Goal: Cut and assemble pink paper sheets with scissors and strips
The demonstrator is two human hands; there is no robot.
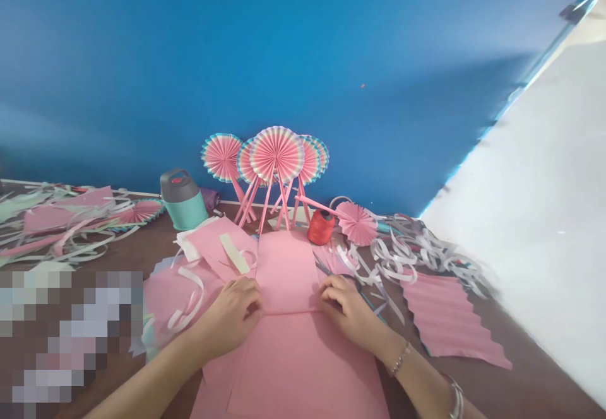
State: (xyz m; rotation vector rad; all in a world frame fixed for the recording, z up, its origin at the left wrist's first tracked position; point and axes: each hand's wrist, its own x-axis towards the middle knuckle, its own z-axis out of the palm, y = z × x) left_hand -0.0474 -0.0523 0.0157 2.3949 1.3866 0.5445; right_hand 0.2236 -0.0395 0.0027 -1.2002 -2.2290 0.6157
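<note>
A narrow sheet of pink paper stands in front of me, its near edge folded into a thin strip. My left hand is closed on the near left corner of that fold, fingers curled. At the opposite corner my right hand grips the fold in the same way, a bracelet on its wrist. Beneath lie larger pink sheets on the brown table. Close to my right fingers, scissors are partly covered. A pale paper strip rests on pink paper beyond my left hand.
Several pink pleated paper fans lean against the blue wall. A teal flask and a red thread spool stand nearby. White curled paper strips and a pleated pink sheet lie right; more paper scraps lie left.
</note>
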